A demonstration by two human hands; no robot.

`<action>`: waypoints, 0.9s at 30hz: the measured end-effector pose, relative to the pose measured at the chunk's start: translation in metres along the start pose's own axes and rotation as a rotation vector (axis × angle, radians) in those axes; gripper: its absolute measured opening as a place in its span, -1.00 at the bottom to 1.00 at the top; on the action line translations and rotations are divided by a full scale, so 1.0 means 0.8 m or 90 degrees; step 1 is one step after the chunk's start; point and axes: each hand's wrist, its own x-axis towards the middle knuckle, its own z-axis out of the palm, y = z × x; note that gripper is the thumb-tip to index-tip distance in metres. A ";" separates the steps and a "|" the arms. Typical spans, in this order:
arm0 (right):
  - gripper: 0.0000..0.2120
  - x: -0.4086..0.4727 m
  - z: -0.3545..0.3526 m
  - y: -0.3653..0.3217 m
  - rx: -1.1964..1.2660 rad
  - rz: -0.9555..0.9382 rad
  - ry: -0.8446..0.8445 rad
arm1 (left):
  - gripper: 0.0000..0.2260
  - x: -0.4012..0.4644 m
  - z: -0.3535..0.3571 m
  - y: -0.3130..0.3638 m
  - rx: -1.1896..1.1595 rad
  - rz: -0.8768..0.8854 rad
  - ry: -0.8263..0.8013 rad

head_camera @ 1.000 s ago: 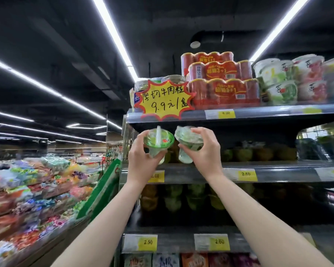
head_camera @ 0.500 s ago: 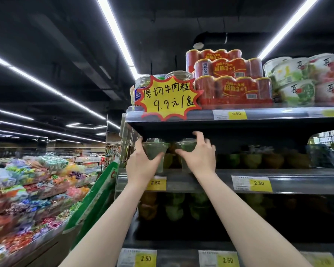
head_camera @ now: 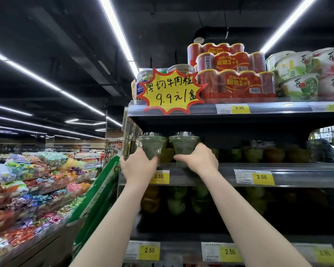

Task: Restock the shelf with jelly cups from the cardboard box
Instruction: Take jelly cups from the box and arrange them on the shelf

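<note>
Both arms reach up to the middle shelf (head_camera: 239, 167). My left hand (head_camera: 138, 166) grips the base of a green jelly cup (head_camera: 152, 146) with a clear domed lid, held upright at the shelf's left end. My right hand (head_camera: 198, 158) grips a second green jelly cup (head_camera: 183, 144) right beside the first, also upright, low over the shelf's front edge. Behind them in the dark stand more jelly cups (head_camera: 253, 154), green and orange. The cardboard box is out of view.
The top shelf holds red can packs (head_camera: 233, 81), bowls (head_camera: 301, 81) and a yellow starburst price sign (head_camera: 171, 91). A lower shelf carries more cups (head_camera: 176, 201). A green sign (head_camera: 96, 191) leans at the shelf's left end; candy bins (head_camera: 27, 189) fill the left aisle.
Both hands have carried the cups from tilted in front of the shelf to upright at the middle shelf's front edge. The view has moved closer and tilted up.
</note>
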 end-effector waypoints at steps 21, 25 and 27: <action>-0.22 -0.016 0.021 -0.019 0.057 -0.059 0.056 | -0.44 -0.011 -0.011 -0.044 -0.200 0.061 0.056; -0.33 -0.051 -0.001 0.025 0.110 -0.181 0.114 | -0.51 -0.060 -0.014 -0.041 -0.136 0.221 0.233; -0.45 -0.079 -0.012 0.061 0.099 -0.223 0.124 | -0.60 -0.100 -0.008 -0.031 -0.173 0.291 0.233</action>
